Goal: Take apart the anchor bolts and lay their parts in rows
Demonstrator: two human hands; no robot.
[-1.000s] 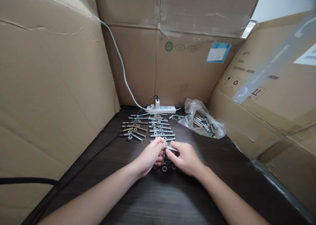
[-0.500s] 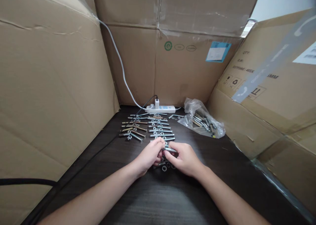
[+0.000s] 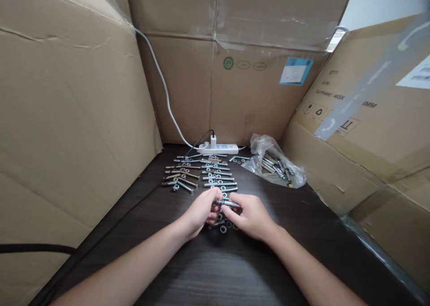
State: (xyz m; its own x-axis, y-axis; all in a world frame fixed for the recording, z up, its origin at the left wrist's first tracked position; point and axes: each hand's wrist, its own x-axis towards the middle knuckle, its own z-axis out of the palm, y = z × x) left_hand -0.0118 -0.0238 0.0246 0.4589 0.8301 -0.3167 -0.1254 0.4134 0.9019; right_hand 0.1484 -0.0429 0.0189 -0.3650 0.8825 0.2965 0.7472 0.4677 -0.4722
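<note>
Between my two hands lies a silver expansion bolt (image 3: 230, 203), held nearly level just above the table. My right hand (image 3: 251, 213) is closed, thumb and fingers pinching the sleeve at its right part. My left hand (image 3: 200, 211) is closed at the other end, where a ring-like part shows by the fingertips; whether it is a nut or a washer I cannot tell. Under the hands are more loose parts, among them a washer (image 3: 223, 229), partly hidden by my fingers. Beyond them, silver bolts (image 3: 220, 184) lie in rows with nuts and washers.
Brass-coloured bolts (image 3: 190, 173) lie at the left of the rows. A clear plastic bag (image 3: 268, 167) with several bolts sits at the right. Behind stands a white power strip (image 3: 220, 148) with a black cable. Cardboard boxes (image 3: 188, 91) wall in the dark table (image 3: 208, 274).
My left hand has shifted slightly left, and more of the bolt's left end shows between the hands. My right hand has barely moved.
</note>
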